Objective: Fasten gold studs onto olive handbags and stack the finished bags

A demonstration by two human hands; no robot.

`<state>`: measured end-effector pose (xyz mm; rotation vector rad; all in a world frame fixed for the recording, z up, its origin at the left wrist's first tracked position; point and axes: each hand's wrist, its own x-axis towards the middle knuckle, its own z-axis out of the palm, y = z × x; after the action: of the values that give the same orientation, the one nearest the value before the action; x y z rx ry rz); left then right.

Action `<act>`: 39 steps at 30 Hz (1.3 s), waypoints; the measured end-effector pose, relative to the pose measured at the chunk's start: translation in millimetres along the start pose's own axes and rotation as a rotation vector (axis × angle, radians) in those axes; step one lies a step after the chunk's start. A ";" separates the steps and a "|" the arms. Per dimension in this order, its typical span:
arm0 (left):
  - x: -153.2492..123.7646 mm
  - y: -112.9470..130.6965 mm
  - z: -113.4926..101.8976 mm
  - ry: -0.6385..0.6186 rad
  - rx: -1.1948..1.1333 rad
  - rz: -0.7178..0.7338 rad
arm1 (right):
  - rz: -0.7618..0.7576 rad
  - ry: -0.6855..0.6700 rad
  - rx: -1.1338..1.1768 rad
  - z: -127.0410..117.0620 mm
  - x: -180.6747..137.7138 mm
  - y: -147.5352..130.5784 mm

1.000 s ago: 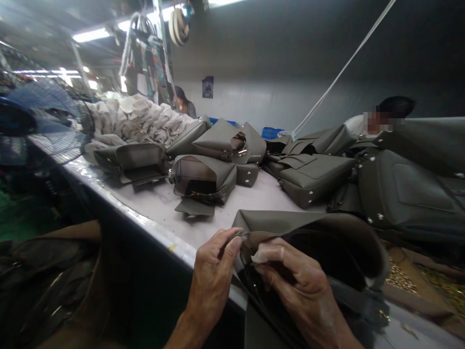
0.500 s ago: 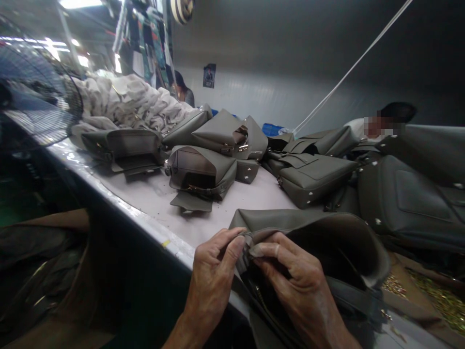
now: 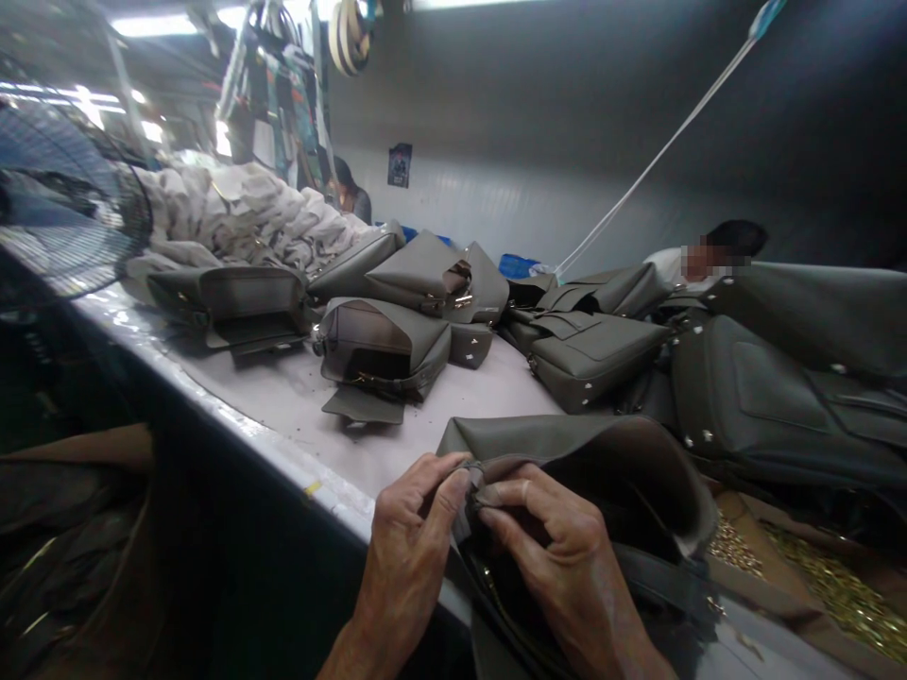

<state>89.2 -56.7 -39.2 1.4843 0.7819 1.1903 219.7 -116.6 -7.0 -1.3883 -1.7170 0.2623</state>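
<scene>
A dark grey-green bag (image 3: 539,433) lies at the table's near edge with its mouth gaping toward the right. My left hand (image 3: 418,529) pinches the bag's edge at its left corner between thumb and fingers. Close beside it, my right hand (image 3: 559,548) is closed on the same corner, thumb and forefinger pressed together. What small part sits between the fingertips is hidden. A zip (image 3: 488,576) runs down along the opening below my hands. The strap (image 3: 658,586) lies at the bag's right side.
Several similar bags (image 3: 383,349) stand and lie across the white table (image 3: 517,378). Trays of small gold metal pieces (image 3: 829,576) are at right. A fan (image 3: 71,208) and a heap of pale cloth (image 3: 248,208) are at left. Two people (image 3: 715,255) sit beyond.
The view has shifted slightly, so the background sits a little lower and further left. Both hands keep their pinch on the bag's corner, with only small finger movements.
</scene>
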 end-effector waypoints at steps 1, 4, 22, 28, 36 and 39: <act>-0.1 -0.3 -0.1 -0.001 0.006 0.002 | 0.009 -0.004 -0.002 -0.5 0.0 -0.5; -0.4 -1.1 0.3 0.004 0.038 0.017 | 0.029 -0.009 -0.005 -1.8 0.2 -0.9; 2.8 -4.6 0.2 0.045 0.293 0.254 | 0.357 0.066 0.111 -0.3 2.2 -5.0; 2.7 -3.5 -1.8 0.023 0.298 0.170 | 0.462 0.054 0.209 -1.6 2.4 -2.5; 1.3 -3.2 0.7 0.059 0.329 0.106 | 0.530 0.069 0.275 0.3 1.9 2.4; 0.7 -2.6 3.0 0.068 0.336 0.098 | 0.530 0.080 0.286 1.6 0.7 4.3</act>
<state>92.6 -56.4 -41.5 1.7799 1.0025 1.2304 221.5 -113.9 -10.4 -1.5868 -1.1654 0.7051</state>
